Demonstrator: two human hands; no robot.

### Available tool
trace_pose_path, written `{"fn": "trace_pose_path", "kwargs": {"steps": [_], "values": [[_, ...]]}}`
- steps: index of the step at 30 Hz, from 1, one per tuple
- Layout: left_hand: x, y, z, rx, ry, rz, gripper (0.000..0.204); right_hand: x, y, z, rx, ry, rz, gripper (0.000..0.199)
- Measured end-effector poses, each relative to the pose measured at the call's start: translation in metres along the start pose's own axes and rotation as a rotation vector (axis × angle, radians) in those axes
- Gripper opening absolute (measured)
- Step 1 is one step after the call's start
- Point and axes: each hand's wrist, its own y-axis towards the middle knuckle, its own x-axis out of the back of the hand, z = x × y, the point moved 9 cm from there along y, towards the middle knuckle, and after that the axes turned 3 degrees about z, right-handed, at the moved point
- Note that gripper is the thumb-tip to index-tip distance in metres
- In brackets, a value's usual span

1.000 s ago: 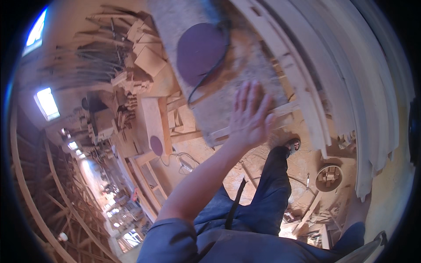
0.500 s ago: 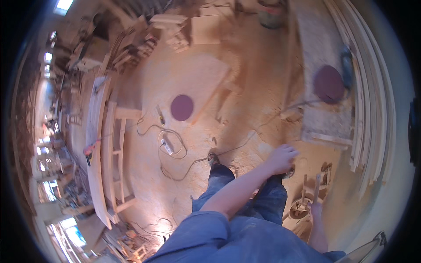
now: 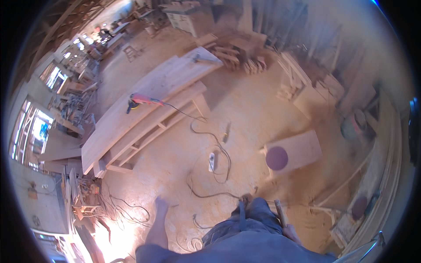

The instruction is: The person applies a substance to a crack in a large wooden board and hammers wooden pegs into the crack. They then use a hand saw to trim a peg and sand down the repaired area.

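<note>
My left hand (image 3: 161,204) hangs out over the dusty floor at the left, smeared by motion. Its fingers are too blurred to read, and no held thing can be made out. By my right thigh, my right hand (image 3: 290,232) is closed round a long, narrow, wood-coloured piece (image 3: 281,213) that points up and away from me. The exact kind of this piece is unclear. Ahead to the left, a red and black corded power tool (image 3: 141,99) lies on a long pale wooden tabletop (image 3: 118,125).
A round purple-brown disc (image 3: 276,158) lies on a low board (image 3: 307,151). A white power strip (image 3: 212,161) and looping cord (image 3: 228,164) cross the floor. Wood scraps (image 3: 228,57) are piled at the back. A bucket (image 3: 353,124) and long planks (image 3: 390,144) stand right.
My view has swung left, bringing the long table and power tool nearer the middle. My left arm has moved from across my body to my left side. My right hand keeps the narrow piece.
</note>
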Motion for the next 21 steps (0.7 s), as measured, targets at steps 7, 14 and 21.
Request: {"fn": "trace_pose_path", "kwargs": {"steps": [7, 14, 21], "values": [[-0.085, -0.165, 0.141, 0.318, 0.594, 0.698, 0.022, 0.065, 0.01, 0.305, 0.114, 0.372, 0.21, 0.014], [-0.124, -0.03, -0.031, 0.449, -0.151, 0.627, 0.022, 0.119, 0.084, 0.439, 0.234, 0.601, 0.047, 0.015], [-0.09, 0.168, -0.14, 0.45, -0.416, 0.369, 0.026, 0.233, 0.166, 0.584, 0.314, 0.681, -0.072, 0.018]]}}
